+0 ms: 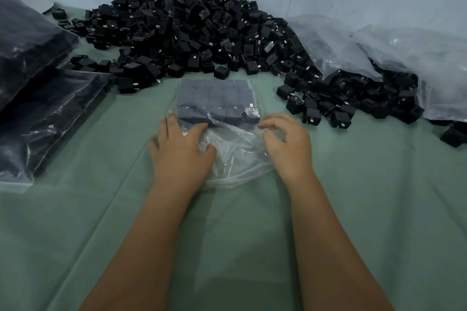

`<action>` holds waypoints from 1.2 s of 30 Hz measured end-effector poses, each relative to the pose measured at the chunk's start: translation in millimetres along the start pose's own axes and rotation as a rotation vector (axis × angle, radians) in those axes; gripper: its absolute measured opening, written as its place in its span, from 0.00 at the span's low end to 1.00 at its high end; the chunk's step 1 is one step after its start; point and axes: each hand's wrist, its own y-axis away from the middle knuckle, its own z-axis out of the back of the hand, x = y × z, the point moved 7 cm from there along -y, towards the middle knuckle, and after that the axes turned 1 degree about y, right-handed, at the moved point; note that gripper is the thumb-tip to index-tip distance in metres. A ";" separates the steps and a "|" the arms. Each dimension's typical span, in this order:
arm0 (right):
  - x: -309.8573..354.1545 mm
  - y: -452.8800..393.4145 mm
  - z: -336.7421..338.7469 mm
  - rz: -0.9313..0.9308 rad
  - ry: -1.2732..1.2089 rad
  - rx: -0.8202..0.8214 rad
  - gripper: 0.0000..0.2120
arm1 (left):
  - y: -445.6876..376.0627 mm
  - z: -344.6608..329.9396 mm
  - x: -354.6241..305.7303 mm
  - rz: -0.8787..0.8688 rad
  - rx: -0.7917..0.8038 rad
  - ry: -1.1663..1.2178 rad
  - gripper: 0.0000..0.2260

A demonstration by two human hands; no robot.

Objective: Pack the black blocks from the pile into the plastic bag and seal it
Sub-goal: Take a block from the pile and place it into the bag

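Near table edge: both forearms reach in over the green cloth [101, 209].
Left grip [180, 149]: fingers straight, pressing flat on the plastic bag [235, 159].
Right grip [288, 145]: fingers curled, touching the bag's loose open end; hold unclear.
Bag: mid-table, black blocks [217, 101] packed in rows inside.
Far edge: pile [187, 33] against the wall.
Left edge: filled bags [38, 98].

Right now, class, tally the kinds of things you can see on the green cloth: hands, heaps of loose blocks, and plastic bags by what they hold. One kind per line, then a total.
Hands: 2, left hand and right hand
Heap of loose black blocks: 1
Small plastic bag of neatly rowed blocks, under the hands: 1
Large filled bags, stacked left: 2
Big clear bags, right: 2
Total: 8
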 end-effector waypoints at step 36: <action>-23.9 -45.6 19.4 -0.066 0.496 -0.161 0.23 | -46.7 -36.0 -2.3 -0.197 0.116 -0.111 0.22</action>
